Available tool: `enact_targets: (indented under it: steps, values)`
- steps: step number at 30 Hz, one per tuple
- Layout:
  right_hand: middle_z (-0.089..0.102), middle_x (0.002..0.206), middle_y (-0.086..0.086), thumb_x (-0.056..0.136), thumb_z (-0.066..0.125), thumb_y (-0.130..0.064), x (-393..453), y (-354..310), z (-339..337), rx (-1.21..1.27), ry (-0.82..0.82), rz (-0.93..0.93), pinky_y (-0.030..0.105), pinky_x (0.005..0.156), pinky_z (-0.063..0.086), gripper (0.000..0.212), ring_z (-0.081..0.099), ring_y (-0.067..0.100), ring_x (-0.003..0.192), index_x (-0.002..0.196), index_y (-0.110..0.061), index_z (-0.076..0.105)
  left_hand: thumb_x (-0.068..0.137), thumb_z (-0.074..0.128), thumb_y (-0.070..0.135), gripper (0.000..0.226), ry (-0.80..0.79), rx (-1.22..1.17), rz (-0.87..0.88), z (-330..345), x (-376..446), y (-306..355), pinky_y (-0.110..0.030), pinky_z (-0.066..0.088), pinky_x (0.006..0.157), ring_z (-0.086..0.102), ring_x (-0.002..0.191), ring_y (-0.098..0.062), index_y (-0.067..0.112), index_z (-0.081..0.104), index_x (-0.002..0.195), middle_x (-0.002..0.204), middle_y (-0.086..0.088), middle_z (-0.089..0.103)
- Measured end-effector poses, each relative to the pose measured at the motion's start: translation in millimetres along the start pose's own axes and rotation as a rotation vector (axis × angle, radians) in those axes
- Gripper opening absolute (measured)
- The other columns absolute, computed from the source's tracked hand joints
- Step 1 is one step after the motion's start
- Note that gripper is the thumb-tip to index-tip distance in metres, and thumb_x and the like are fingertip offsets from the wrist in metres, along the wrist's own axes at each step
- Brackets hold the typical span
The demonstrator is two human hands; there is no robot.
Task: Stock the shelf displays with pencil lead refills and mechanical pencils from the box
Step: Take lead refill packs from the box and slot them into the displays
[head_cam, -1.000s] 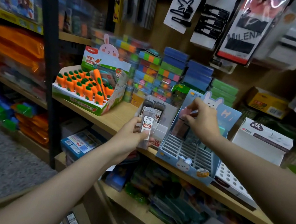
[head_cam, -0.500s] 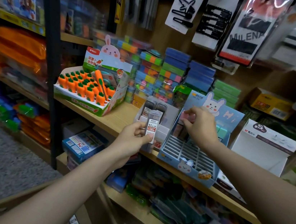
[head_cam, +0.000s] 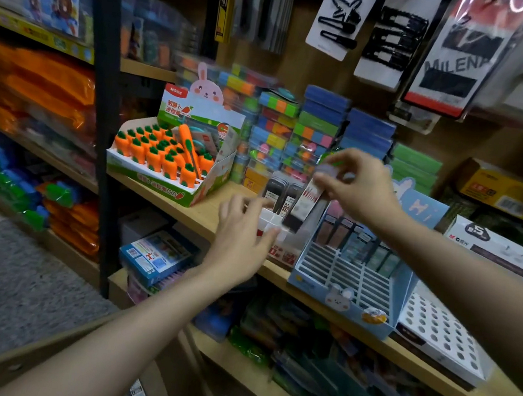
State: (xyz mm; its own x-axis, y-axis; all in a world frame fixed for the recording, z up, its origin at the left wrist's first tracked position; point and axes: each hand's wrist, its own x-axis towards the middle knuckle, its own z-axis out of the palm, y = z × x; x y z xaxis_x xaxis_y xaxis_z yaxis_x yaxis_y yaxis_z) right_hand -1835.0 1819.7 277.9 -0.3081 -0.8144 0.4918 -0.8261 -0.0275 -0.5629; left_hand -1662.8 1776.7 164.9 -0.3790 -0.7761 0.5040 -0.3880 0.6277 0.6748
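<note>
setting: a stationery shop aisle is filling the view, with a long pale wooden shelf [head_cam: 167,195] running left to right under hanging packets.
far left: an open green and white cardboard display of orange carrot-shaped erasers [head_cam: 172,159] is sitting angled outward, probably so shoppers can see it.
left hand: the left hand [head_cam: 242,235] is reaching toward the shelf edge with fingers spread and relaxed, gripping nothing, seemingly hovering to steady the small white plastic divided tray [head_cam: 277,233].
task item: the slim dark pencil lead refill case with a red and white label [head_cam: 306,203] is hanging tilted just above that tray, lower end aimed at a slot beside the refills already standing there.
right hand: the right hand [head_cam: 358,187] is pinching the case's top end between thumb and fingertips, leaving the bottom free for sliding in.
right: the light blue cardboard rabbit display with a slotted grid [head_cam: 353,276] is sitting just beside the tray, mostly unfilled at its front rows.
</note>
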Motion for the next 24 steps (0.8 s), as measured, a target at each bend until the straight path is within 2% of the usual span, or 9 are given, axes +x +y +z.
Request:
enact_targets:
  steps: [1, 3, 6, 9, 13, 18, 21, 24]
  values:
    - [0.066, 0.090, -0.002, 0.084, 0.076, -0.024, 8, 2, -5, 0.016, 0.079, 0.017, 0.019, 0.060, 0.056, 0.022, 0.068, 0.013, 0.076, 0.099, -0.020, 0.060, 0.094, 0.057, 0.035, 0.044, 0.009, 0.062, 0.024, -2, 0, -5, -0.037, 0.031, 0.105, 0.026, 0.127, -0.019, 0.023, 0.046, 0.135, 0.133, -0.002, 0.034]
    - [0.067, 0.093, 0.003, 0.083, 0.077, -0.020, 18, 7, -7, 0.022, 0.149, 0.045, 0.033, 0.069, 0.058, 0.022, 0.068, 0.023, 0.083, 0.093, -0.018, 0.057, 0.094, 0.056, 0.039, 0.050, -0.075, 0.119, 0.035, -4, 3, -16, -0.042, 0.028, 0.110, 0.018, 0.136, -0.020, 0.024, 0.042, 0.141, 0.145, -0.002, 0.026]
    - [0.064, 0.090, -0.001, 0.083, 0.076, -0.022, 19, 11, 5, -0.072, 0.131, 0.003, 0.021, 0.061, 0.051, 0.022, 0.065, 0.021, 0.083, 0.092, -0.018, 0.056, 0.095, 0.055, 0.040, 0.053, -0.188, 0.067, 0.003, -2, 5, -28, -0.038, 0.029, 0.111, 0.021, 0.140, -0.019, 0.024, 0.041, 0.143, 0.152, 0.002, 0.027]
    - [0.063, 0.089, -0.002, 0.083, 0.076, -0.022, 17, 11, 22, -0.103, 0.124, -0.040, 0.033, 0.074, 0.054, 0.022, 0.061, 0.018, 0.085, 0.093, -0.020, 0.056, 0.094, 0.058, 0.040, 0.056, -0.183, 0.009, -0.019, 2, 4, -32, -0.036, 0.038, 0.108, 0.031, 0.138, -0.015, 0.028, 0.039, 0.145, 0.153, 0.008, 0.027]
    - [0.064, 0.093, 0.001, 0.084, 0.074, -0.019, 21, 13, 36, -0.127, 0.066, -0.068, 0.038, 0.081, 0.056, 0.021, 0.061, 0.018, 0.089, 0.095, -0.017, 0.056, 0.089, 0.065, 0.038, 0.061, -0.189, -0.072, 0.017, 3, -2, -36, -0.027, 0.036, 0.102, 0.028, 0.140, -0.010, 0.034, 0.038, 0.143, 0.157, 0.018, 0.013]
    - [0.067, 0.089, 0.001, 0.080, 0.078, -0.019, 26, 20, 45, -0.260, 0.020, -0.124, 0.044, 0.079, 0.055, 0.018, 0.063, 0.019, 0.086, 0.090, -0.016, 0.063, 0.088, 0.067, 0.033, 0.062, -0.215, -0.140, 0.089, 1, -7, -39, -0.028, 0.039, 0.103, 0.022, 0.142, -0.003, 0.037, 0.037, 0.143, 0.157, 0.025, 0.005]
    - [0.062, 0.094, 0.003, 0.078, 0.078, -0.021, 26, 25, 53, -0.356, 0.010, -0.136, 0.044, 0.078, 0.053, 0.018, 0.060, 0.022, 0.088, 0.089, -0.015, 0.065, 0.089, 0.066, 0.032, 0.063, -0.208, -0.147, 0.102, 1, -9, -39, -0.031, 0.042, 0.102, 0.021, 0.143, -0.004, 0.036, 0.036, 0.144, 0.156, 0.028, 0.003]
    - [0.057, 0.102, 0.003, 0.083, 0.074, -0.023, 20, 28, 60, -0.444, -0.011, -0.149, 0.043, 0.077, 0.053, 0.015, 0.059, 0.024, 0.094, 0.095, -0.016, 0.069, 0.089, 0.065, 0.032, 0.066, -0.231, -0.119, 0.106, 0, -9, -42, -0.021, 0.044, 0.087, 0.034, 0.138, -0.014, 0.039, 0.031, 0.145, 0.155, 0.032, 0.000]
